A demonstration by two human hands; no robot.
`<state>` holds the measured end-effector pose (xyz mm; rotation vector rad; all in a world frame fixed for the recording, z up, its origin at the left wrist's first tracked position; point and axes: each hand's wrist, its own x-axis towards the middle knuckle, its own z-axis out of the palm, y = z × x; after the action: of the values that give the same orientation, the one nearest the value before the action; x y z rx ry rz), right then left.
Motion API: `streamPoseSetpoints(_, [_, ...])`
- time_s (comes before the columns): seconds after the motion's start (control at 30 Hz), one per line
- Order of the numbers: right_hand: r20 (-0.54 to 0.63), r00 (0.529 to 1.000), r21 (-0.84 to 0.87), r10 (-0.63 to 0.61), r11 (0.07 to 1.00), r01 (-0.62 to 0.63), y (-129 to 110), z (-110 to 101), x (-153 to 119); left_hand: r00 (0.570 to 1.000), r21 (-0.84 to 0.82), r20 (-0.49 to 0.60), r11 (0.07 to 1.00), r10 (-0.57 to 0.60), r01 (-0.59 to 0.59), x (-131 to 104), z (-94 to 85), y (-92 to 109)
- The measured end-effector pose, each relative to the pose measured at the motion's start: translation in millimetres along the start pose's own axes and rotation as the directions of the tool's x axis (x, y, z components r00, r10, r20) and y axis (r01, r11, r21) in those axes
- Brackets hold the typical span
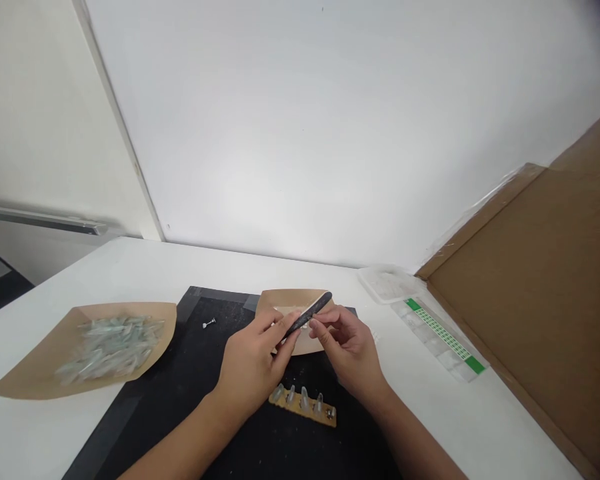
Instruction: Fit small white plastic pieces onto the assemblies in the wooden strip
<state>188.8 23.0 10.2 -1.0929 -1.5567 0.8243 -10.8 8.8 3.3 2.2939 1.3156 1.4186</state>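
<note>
My left hand (255, 353) is closed on a slim black nail file (320, 305) with a pale edge, which slants up to the right. My right hand (353, 343) is pinched against the file's underside; a small pale piece seems to be between its fingertips, too small to make out. Behind both hands sits a brown paper tray (283, 297) with small whitish bits in it. Nearer to me, a tan strip-shaped stand (305, 415) bears several clear false nail tips (305, 398) standing upright, and a small metal holder at its right end.
The black mat (180, 400) lies on a white table (220, 262). On the left is a brown paper tray (165, 312) of clear nail tips. A small metal piece (209, 324) rests on the mat. A plastic box (387, 285), a green-labelled clear case (445, 337) and cardboard (525, 287) are at right.
</note>
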Motion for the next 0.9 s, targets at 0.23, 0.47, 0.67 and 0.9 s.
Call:
streamPoseSetpoints(0.23, [-0.042,0.998,-0.234,-0.056,0.971,0.045,-5,4,-6,0.999,-0.198,-0.022,0.980,-0.027,0.022,3,1.1,-1])
streamPoseSetpoints(0.47, [0.043,0.981,-0.427,-0.191,0.884,0.191,-7,6,-10,0.996,-0.248,0.012,0.965,-0.090,0.090,10,-2.4,6])
streamPoseSetpoints(0.67, [0.111,0.912,-0.612,-0.394,0.696,0.375,2,7,-6,0.990,-0.241,0.026,0.961,-0.136,0.138,8,-4.2,7])
streamPoseSetpoints(0.9, [0.146,0.873,-0.701,-0.465,0.575,0.423,1,11,-3,0.989,-0.195,0.031,0.969,-0.145,0.149,7,-4.6,7])
